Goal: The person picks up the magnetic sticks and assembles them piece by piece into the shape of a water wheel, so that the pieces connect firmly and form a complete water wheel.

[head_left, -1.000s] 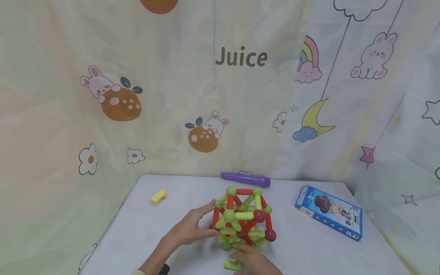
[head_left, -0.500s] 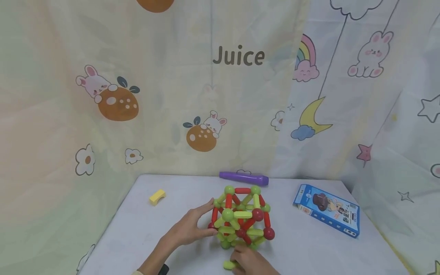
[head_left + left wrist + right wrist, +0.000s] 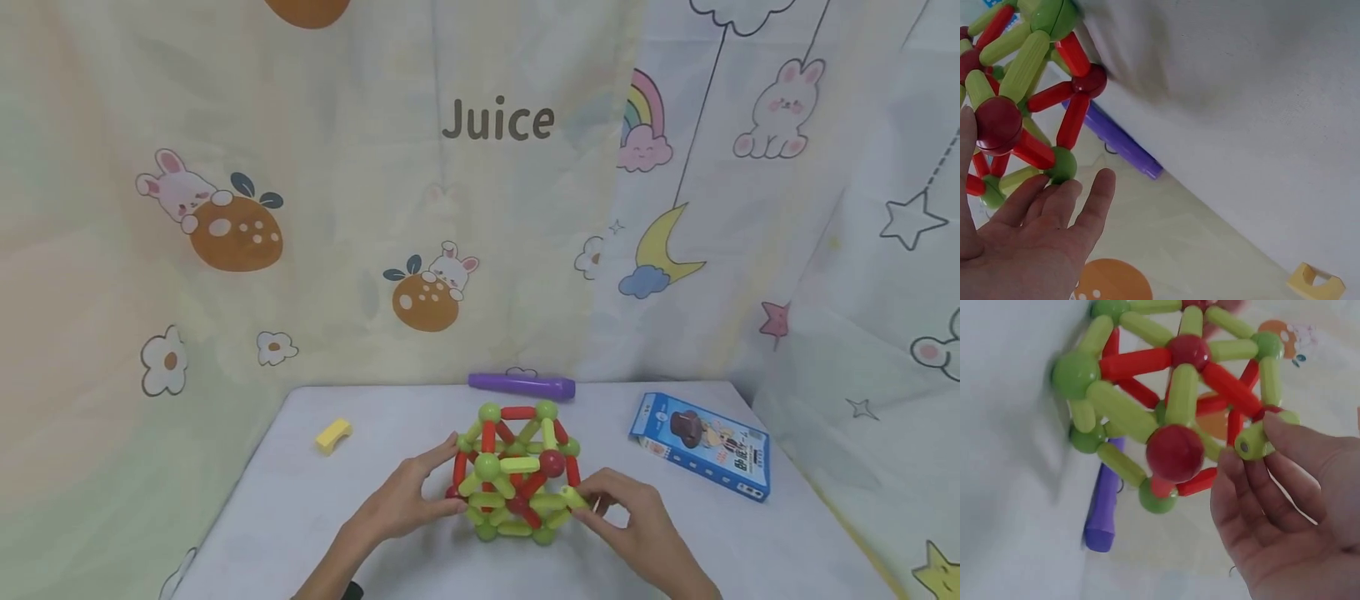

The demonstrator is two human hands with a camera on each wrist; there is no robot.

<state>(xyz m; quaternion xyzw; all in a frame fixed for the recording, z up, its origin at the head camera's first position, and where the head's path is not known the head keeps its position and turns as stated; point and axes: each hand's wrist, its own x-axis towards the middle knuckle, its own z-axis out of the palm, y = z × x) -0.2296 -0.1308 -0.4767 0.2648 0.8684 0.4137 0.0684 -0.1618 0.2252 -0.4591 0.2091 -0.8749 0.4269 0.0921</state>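
A ball-and-rod magnetic structure (image 3: 531,465) of red and light-green parts stands on the table in the head view. At its left side, my left hand (image 3: 405,500) touches it, thumb low and fingers higher. The left wrist view has these fingers mostly straight, with some at a green ball (image 3: 1060,164) and the thumb beside a dark red ball (image 3: 999,125). My right hand (image 3: 637,521) pinches a light-green magnetic rod (image 3: 1250,442) between thumb and fingertips, near the structure's right side. One round end of that rod faces the right wrist camera; whether it touches the structure I cannot tell.
A purple stick shaped like a microphone (image 3: 521,385) lies at the table's back edge. Back right lies a blue printed box (image 3: 705,446), and a yellow arch block (image 3: 333,436) sits at the left. A patterned curtain (image 3: 360,208) hangs behind the white table (image 3: 300,492).
My right hand has picked up the light-green rod from the table in front and carried it up and right to the structure's right side. The left hand stays at the structure's left.
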